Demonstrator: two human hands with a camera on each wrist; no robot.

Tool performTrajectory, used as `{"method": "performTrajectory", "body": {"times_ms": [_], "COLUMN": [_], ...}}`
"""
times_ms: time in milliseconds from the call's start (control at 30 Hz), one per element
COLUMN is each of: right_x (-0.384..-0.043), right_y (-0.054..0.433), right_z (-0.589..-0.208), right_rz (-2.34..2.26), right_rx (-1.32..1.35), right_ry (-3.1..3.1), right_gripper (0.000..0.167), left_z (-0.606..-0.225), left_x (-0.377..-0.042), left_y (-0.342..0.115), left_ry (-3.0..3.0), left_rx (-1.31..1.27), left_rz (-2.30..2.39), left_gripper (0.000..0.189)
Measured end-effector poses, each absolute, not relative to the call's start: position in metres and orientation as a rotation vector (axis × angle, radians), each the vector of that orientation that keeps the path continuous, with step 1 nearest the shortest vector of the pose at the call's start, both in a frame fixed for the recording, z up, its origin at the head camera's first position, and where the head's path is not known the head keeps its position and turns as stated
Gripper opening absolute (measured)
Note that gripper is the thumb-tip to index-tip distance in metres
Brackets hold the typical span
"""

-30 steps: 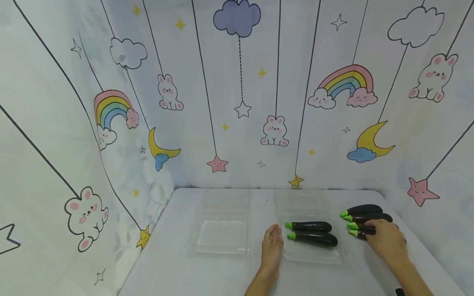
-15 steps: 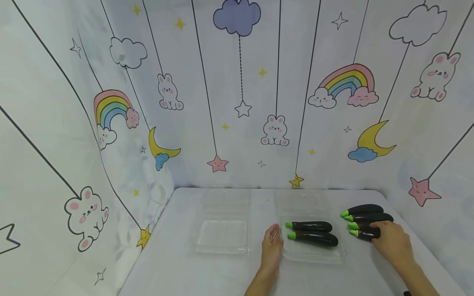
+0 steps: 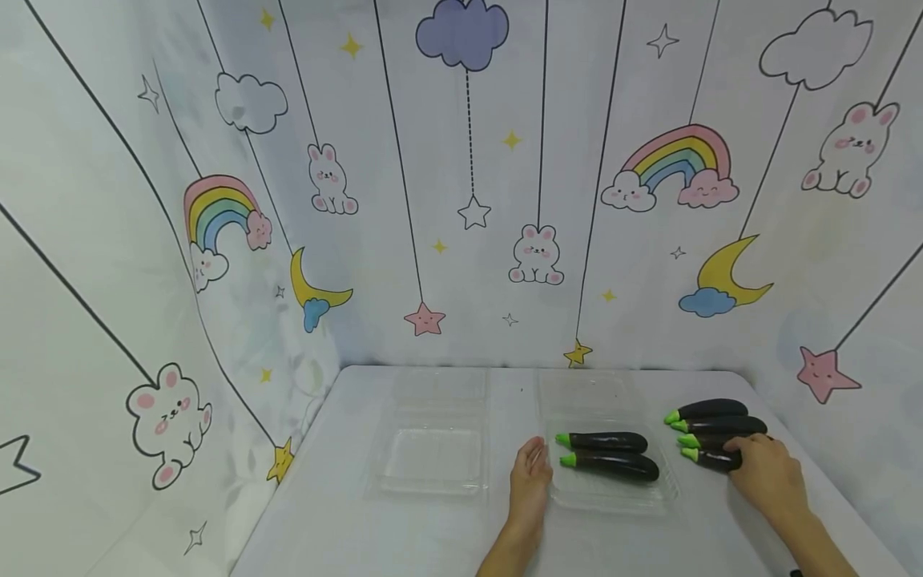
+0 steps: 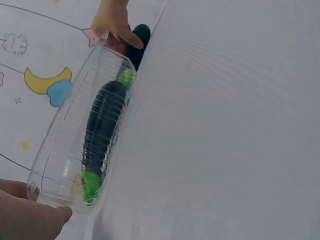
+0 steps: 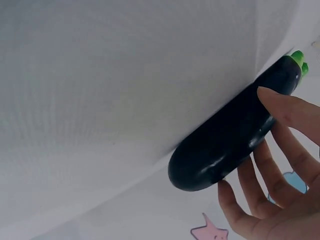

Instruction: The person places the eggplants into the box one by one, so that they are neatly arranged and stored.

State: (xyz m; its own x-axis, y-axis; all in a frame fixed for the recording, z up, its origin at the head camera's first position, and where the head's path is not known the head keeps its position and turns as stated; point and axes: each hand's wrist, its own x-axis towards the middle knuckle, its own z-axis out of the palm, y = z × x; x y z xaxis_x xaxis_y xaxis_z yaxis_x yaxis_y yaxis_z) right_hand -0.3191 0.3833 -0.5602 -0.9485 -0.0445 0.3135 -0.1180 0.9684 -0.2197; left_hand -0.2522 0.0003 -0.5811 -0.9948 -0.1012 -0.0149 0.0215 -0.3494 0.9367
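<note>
My right hand (image 3: 770, 474) grips the nearest of several dark eggplants at the table's right. In the right wrist view the thumb lies across this eggplant (image 5: 225, 132) and the fingers curl along its other side; its green stem end points away. Behind it lie the other eggplants (image 3: 721, 425), stems leftward, one partly covered by the hand. My left hand (image 3: 529, 483) holds the left end of an open clear plastic container (image 3: 606, 503), thumb and a finger at its rim. Two eggplants (image 3: 609, 465) lie side by side inside, green stems toward the left hand.
A second open clear plastic container (image 3: 431, 461) stands on the left of the white table (image 3: 339, 529). Both lids (image 3: 584, 394) lie folded back toward the rear. A patterned cloth wall (image 3: 490, 176) rises behind the table and along its sides.
The right hand has shifted slightly rightward along the nearest eggplant, showing more of its stem end. The left hand, container and its two eggplants look still.
</note>
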Motion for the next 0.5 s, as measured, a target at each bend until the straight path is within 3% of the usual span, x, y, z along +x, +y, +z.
{"method": "performTrajectory", "body": {"times_ms": [500], "right_x": [-0.3175], "right_y": [0.389], "right_z": [-0.5618], "right_rz": [0.297], "right_rx": [0.152], "right_ry": [-2.822], "right_gripper": [0.033], "left_z": [-0.5818], "left_x": [-0.2523], "left_y": [0.0001], "left_ry": [-1.732], "left_rx": [0.114], "left_rz": [-2.528], "left_gripper": [0.051]}}
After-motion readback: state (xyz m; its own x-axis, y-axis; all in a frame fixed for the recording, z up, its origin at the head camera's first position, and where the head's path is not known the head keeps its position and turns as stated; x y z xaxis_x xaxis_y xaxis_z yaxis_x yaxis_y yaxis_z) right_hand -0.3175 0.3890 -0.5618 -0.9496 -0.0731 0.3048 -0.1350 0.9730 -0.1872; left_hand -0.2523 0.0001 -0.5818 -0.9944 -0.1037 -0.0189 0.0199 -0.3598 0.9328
